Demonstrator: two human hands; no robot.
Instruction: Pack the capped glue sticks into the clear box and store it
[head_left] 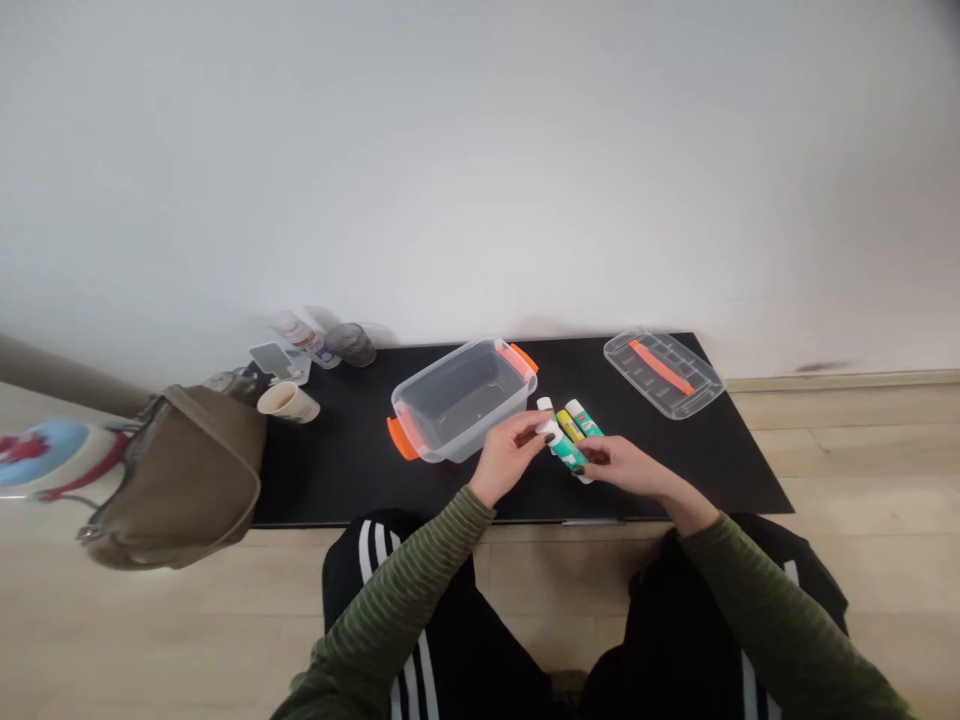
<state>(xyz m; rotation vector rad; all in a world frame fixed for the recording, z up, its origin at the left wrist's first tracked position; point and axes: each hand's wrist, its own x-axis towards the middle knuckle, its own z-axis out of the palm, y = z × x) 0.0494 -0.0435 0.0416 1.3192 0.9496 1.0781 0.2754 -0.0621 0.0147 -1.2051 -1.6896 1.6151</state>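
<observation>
**Q:** Two hands doing what, head view?

**A:** Left hand [510,458] and right hand [621,466] close together, both clamped on one round teal-and-white glue stick [564,447].

**Q:** Others?

**A:** Yellow glue stick [569,425] and teal glue stick [585,418] just beside it, on the matte black table [330,490], near a clear plastic box [457,400] with orange handles [403,438].
</observation>
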